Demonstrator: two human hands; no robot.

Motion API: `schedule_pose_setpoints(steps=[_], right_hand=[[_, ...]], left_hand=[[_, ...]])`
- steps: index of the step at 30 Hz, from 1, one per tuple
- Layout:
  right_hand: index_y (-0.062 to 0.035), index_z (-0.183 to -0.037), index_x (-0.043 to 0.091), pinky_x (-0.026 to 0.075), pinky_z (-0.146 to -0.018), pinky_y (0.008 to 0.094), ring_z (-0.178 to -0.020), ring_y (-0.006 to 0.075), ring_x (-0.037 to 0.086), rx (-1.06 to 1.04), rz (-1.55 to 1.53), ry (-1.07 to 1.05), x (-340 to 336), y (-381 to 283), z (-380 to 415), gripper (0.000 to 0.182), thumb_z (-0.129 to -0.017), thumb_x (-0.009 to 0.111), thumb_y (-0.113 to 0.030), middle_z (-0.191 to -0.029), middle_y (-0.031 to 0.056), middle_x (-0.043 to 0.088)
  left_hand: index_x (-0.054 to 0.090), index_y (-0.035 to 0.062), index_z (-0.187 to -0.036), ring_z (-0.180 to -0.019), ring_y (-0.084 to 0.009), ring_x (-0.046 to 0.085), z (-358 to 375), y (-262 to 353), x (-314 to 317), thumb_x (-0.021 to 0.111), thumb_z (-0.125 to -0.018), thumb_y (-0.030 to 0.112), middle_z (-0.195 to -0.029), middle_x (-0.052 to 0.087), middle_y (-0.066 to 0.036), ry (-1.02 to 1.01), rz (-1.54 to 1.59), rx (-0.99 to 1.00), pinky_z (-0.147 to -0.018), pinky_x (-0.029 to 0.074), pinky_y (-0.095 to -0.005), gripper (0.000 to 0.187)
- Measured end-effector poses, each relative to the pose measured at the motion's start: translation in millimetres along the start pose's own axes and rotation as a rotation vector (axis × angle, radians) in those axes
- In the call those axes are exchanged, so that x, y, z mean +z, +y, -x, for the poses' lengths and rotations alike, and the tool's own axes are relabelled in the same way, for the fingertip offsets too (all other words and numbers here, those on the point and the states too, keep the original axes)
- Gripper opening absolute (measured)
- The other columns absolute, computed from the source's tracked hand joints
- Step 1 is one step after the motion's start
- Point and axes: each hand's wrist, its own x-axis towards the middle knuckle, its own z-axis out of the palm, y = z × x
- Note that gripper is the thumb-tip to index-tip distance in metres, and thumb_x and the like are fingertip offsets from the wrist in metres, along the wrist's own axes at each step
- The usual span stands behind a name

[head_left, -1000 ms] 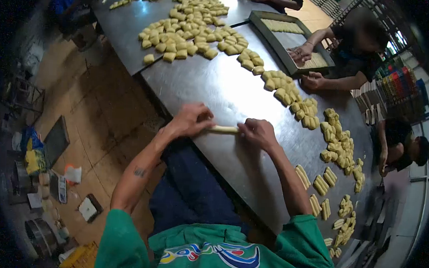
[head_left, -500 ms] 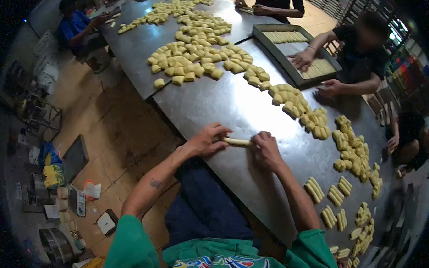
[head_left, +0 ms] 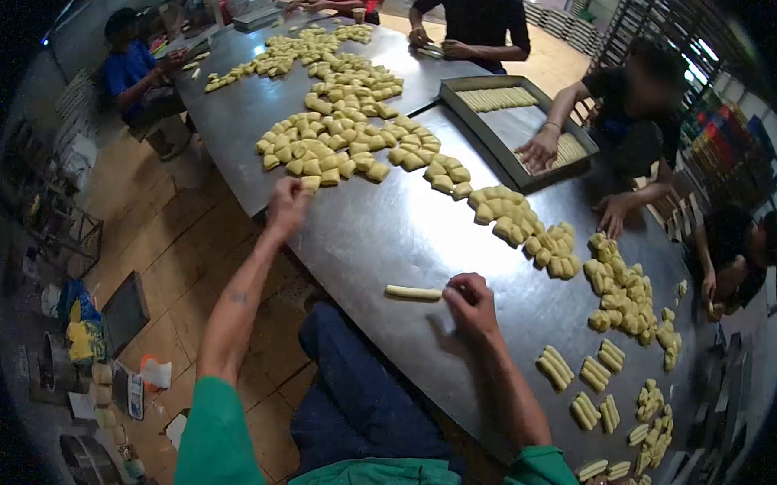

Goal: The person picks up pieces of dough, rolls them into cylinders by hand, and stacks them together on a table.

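Note:
A smooth, pale-yellow dough stick [head_left: 413,292] lies on the metal table in front of me. My right hand [head_left: 473,302] is at its right end, fingers loosely bent and apart, the tips touching or almost touching the dough. My left hand [head_left: 288,206] is stretched out to the near corner of a large pile of cut dough pieces [head_left: 328,144]. Its fingertips are beside a dough piece [head_left: 311,184] at the pile's edge. Blur hides whether those fingers hold anything.
Dough pieces [head_left: 625,287] continue along the far side. Grouped dough sticks [head_left: 555,368] lie to the right. Across the table, a co-worker's hand [head_left: 540,149] is in a deep metal tray [head_left: 489,134] with rows of sticks. Other people sit around the table [head_left: 362,250].
My left hand has left the dough stick and moved forward-left to the pile. My right hand stays by the stick's end. The view has shifted, showing more of the far side.

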Motion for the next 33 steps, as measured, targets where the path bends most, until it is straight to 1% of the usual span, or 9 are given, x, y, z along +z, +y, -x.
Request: schedule_pose_setpoints(steps=[5,7,9,12,17,19,24,26,33], right_hand=[[0.0007,-0.107,0.062,0.049,-0.052,0.0244,-0.069,0.0151,0.066,0.529,-0.999,-0.207,-7,-69,3,0.026,-0.092,0.064,-0.021,-0.080,0.0094,0.066],[0.0004,-0.109,0.060,0.048,-0.049,0.0236,-0.067,0.0156,0.066,0.483,-0.948,-0.193,-9,-81,16,0.026,-0.092,0.064,-0.019,-0.082,0.0102,0.066],[0.0000,-0.112,0.059,0.047,-0.046,0.0229,-0.066,0.0162,0.066,0.425,-0.906,-0.211,-5,-92,25,0.027,-0.092,0.064,-0.017,-0.084,0.0110,0.066],[0.0000,-0.113,0.058,0.048,-0.048,0.0232,-0.071,0.0153,0.066,0.357,-0.844,-0.068,4,-104,35,0.028,-0.089,0.067,-0.011,-0.097,0.0118,0.065],[0.0002,-0.113,0.059,0.051,-0.061,0.0245,-0.079,0.0114,0.063,0.298,-0.690,-0.188,20,-107,45,0.025,-0.092,0.063,-0.012,-0.098,0.0078,0.066],[0.0008,-0.108,0.062,0.051,-0.064,0.0254,-0.079,0.0113,0.062,0.169,-0.589,-0.146,31,-98,48,0.017,-0.095,0.059,-0.009,-0.096,0.0069,0.066],[0.0023,-0.097,0.064,0.052,-0.073,0.0257,-0.082,0.0115,0.064,0.188,-0.693,-0.060,37,-106,55,0.011,-0.094,0.061,-0.008,-0.092,0.0059,0.067],[0.0031,-0.098,0.064,0.052,-0.076,0.0269,-0.083,0.0117,0.064,0.174,-0.505,-0.047,36,-106,58,0.014,-0.091,0.065,-0.008,-0.092,0.0073,0.067],[0.0031,-0.099,0.065,0.051,-0.071,0.0281,-0.080,0.0119,0.064,0.248,-0.151,-0.177,20,-104,48,0.025,-0.091,0.066,-0.020,-0.083,0.0077,0.068]], left_hand=[[0.058,0.0024,-0.094,-0.094,-0.0236,0.064,122,156,16,0.063,-0.078,-0.011,-0.104,0.062,-0.011,-0.477,0.472,0.666,-0.078,0.052,-0.0320,0.022],[0.058,0.0005,-0.094,-0.099,-0.0233,0.062,159,181,12,0.062,-0.081,-0.010,-0.105,0.061,-0.012,-0.460,0.581,0.676,-0.081,0.052,-0.0330,0.017],[0.060,-0.0004,-0.100,-0.092,-0.0164,0.064,189,191,14,0.063,-0.086,-0.004,-0.109,0.061,-0.011,-0.372,0.994,0.076,-0.077,0.054,-0.0312,0.015],[0.062,-0.0024,-0.109,-0.080,-0.0107,0.063,199,180,13,0.063,-0.091,0.004,-0.108,0.062,-0.010,-0.602,1.093,-0.283,-0.069,0.055,-0.0278,0.019],[0.065,-0.0005,-0.112,-0.076,-0.0112,0.064,208,171,4,0.063,-0.093,0.012,-0.097,0.067,-0.008,-0.519,0.885,-0.097,-0.065,0.054,-0.0249,0.023],[0.067,0.0020,-0.108,-0.074,-0.0110,0.064,208,176,-3,0.067,-0.091,0.015,-0.091,0.066,-0.007,-0.299,0.503,0.313,-0.064,0.053,-0.0262,0.022],[0.070,0.0015,-0.101,-0.077,-0.0131,0.065,205,153,-9,0.068,-0.090,0.018,-0.096,0.067,-0.007,-0.539,0.538,0.058,-0.066,0.055,-0.0283,0.019],[0.070,-0.0013,-0.100,-0.078,-0.0127,0.065,203,147,-9,0.068,-0.090,0.017,-0.096,0.068,-0.009,-0.871,0.914,-0.427,-0.068,0.056,-0.0280,0.021],[0.071,-0.0016,-0.101,-0.078,-0.0126,0.066,202,146,-3,0.070,-0.088,0.019,-0.089,0.072,-0.009,-0.870,0.696,-0.215,-0.070,0.055,-0.0283,0.025]])
